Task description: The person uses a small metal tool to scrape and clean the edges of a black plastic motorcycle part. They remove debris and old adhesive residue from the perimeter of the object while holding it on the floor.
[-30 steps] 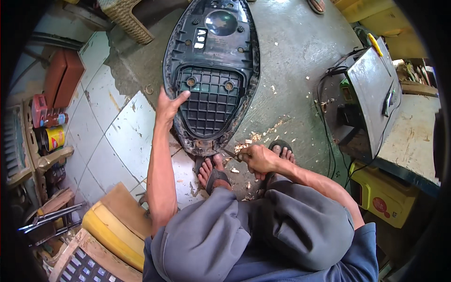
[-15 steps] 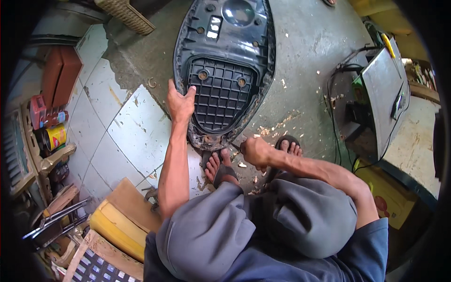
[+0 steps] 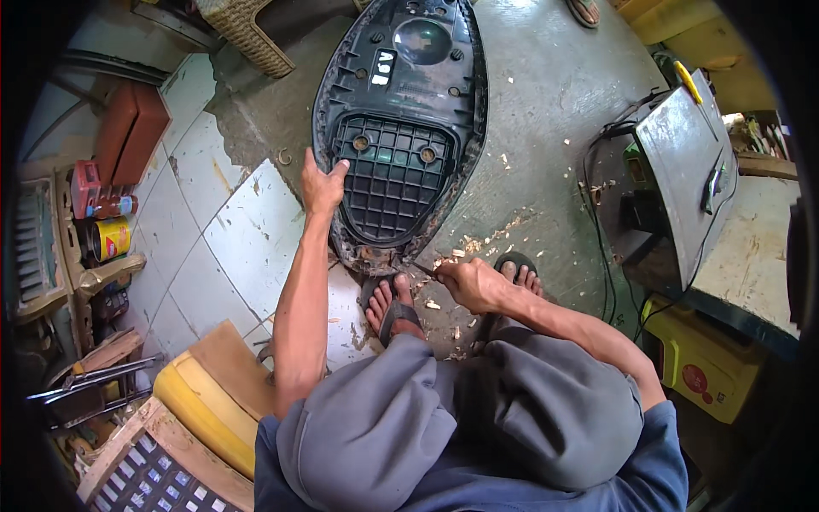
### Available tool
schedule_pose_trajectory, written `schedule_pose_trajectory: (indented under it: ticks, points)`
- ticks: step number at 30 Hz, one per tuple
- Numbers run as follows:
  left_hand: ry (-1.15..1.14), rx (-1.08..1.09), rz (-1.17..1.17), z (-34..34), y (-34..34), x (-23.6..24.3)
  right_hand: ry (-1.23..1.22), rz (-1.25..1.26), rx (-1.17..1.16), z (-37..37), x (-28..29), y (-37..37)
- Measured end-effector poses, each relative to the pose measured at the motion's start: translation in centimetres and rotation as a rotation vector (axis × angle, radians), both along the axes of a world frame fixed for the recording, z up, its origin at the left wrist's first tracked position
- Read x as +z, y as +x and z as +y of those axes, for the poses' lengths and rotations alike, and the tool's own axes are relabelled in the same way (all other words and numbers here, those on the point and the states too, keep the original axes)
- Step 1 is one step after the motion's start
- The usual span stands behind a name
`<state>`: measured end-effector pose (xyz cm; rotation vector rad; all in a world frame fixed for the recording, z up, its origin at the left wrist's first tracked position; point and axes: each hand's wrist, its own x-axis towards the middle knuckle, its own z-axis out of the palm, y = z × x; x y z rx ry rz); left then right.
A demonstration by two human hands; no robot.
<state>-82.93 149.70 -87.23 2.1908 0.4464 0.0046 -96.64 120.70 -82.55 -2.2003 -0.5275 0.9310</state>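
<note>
A black motorcycle seat (image 3: 397,175) lies upside down, showing its ribbed plastic base and worn rim, with the narrow end toward me. My left hand (image 3: 322,186) grips its left edge, thumb over the rim and fingers partly hidden along the side. Closed around a thin dark pointed tool (image 3: 424,270), my right hand (image 3: 472,286) is just right of the seat's near end. The tool's tip is at or close to the rim there; I cannot tell if it touches. Its handle is hidden in my fist.
My sandalled feet (image 3: 394,311) are under the near end. Pale scraps (image 3: 486,239) litter the floor. At the right stands a grey metal-topped unit (image 3: 682,171) with cables and tools; at the left, a yellow can (image 3: 111,239), foam pieces (image 3: 205,401) and a wicker chair (image 3: 247,34).
The whole view has shifted slightly. My right hand has drawn a little away from the seat's near end and turned, so more of the tool shows. My left hand keeps its grip.
</note>
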Motion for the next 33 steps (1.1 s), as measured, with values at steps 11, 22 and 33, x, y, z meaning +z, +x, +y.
schedule_pose_trajectory:
  ticks: [11,22,33]
  points:
    - [0.012,0.074,-0.039,-0.3,0.0,-2.0,-0.242,0.774,-0.345,2.1,5.3,4.8]
    - [-0.098,0.011,-0.023,2.0,0.7,-4.3,-0.188,-0.124,0.204,-0.7,-3.9,-1.3]
    - [0.474,-0.083,-0.400,-4.6,-8.5,2.2,-0.102,-0.299,-0.210,-5.8,-3.6,-2.0]
